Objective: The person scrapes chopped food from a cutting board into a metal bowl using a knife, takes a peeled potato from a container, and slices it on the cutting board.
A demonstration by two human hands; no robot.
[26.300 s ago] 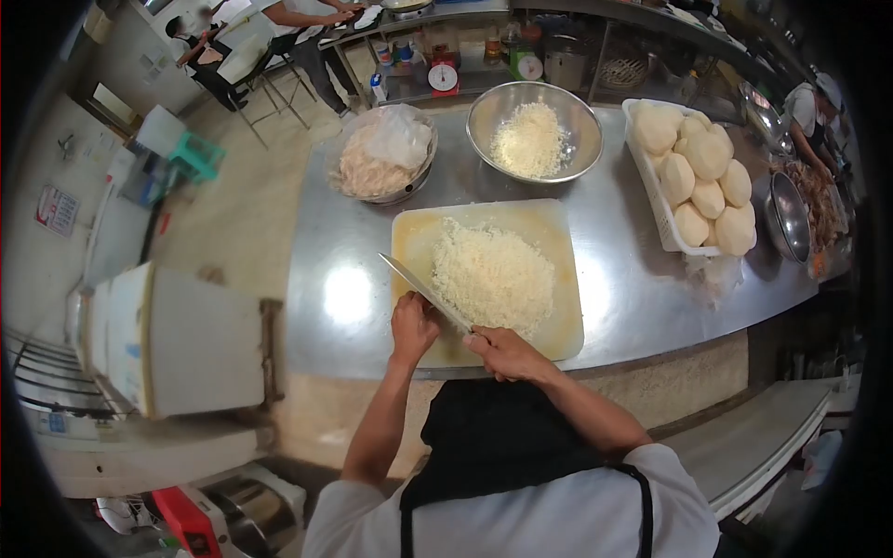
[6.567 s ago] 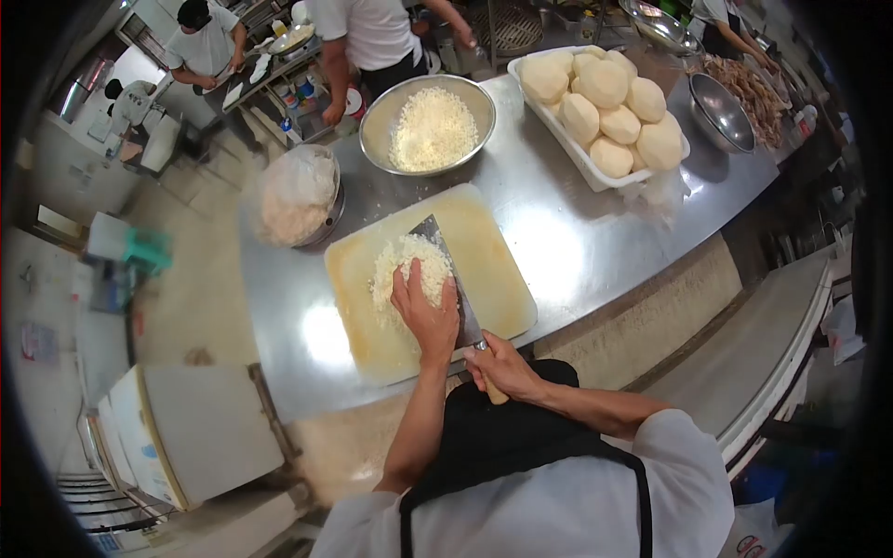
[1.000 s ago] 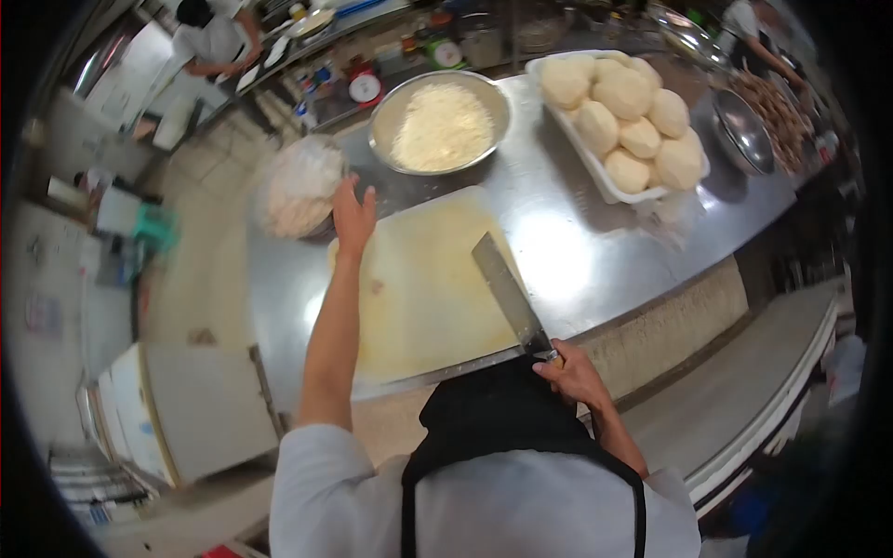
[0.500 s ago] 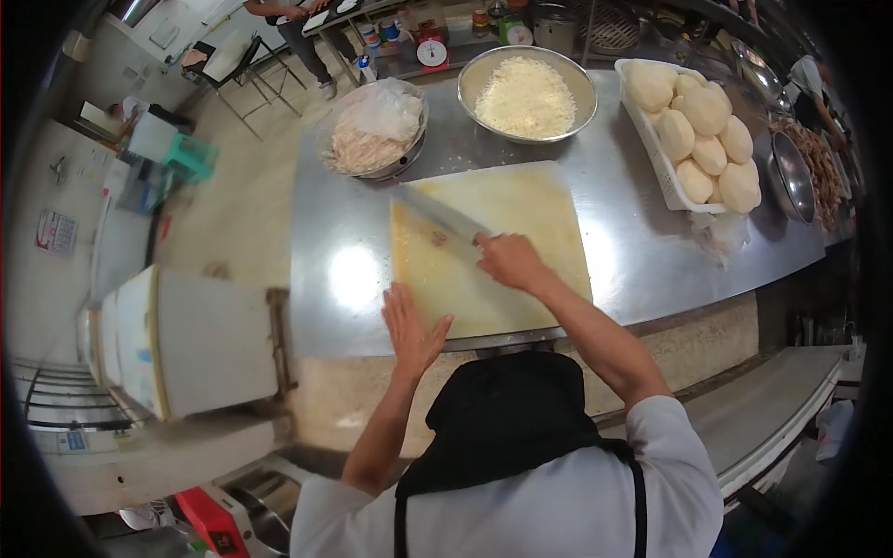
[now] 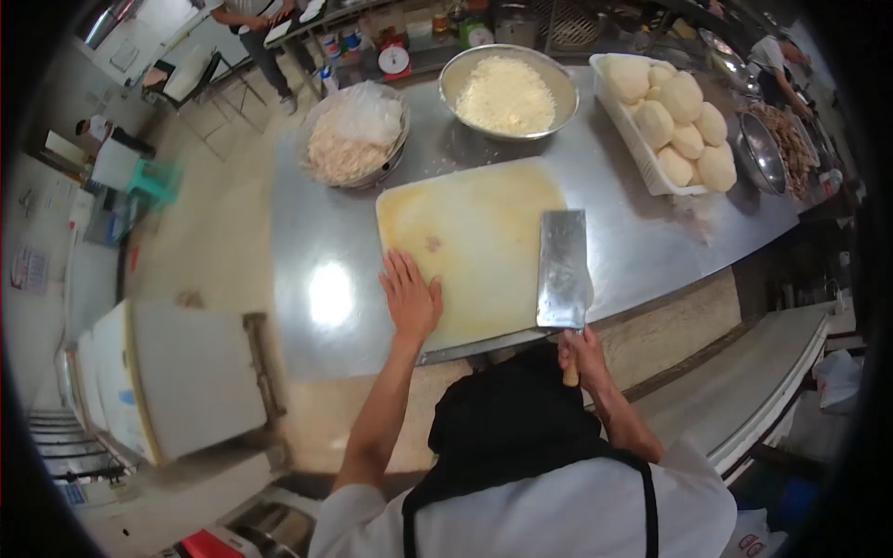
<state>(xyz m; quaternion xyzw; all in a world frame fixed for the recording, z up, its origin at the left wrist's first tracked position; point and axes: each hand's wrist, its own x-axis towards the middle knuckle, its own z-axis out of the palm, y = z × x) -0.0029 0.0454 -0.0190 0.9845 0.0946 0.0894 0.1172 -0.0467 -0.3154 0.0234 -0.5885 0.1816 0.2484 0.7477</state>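
Head | cleaver (image 5: 563,265) | broad, rectangular, streaked grey | light wooden handle (image 5: 570,374)

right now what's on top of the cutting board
The left hand, seemingly flat, and a small pinkish scrap; the cleaver overlaps the board at right. Whatever lies beneath hand or cleaver is covered.

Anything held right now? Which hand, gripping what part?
Right hand: the cleaver, by its wooden handle, close to the blade, with the butt end sticking out. Left hand: nothing, open at the board.
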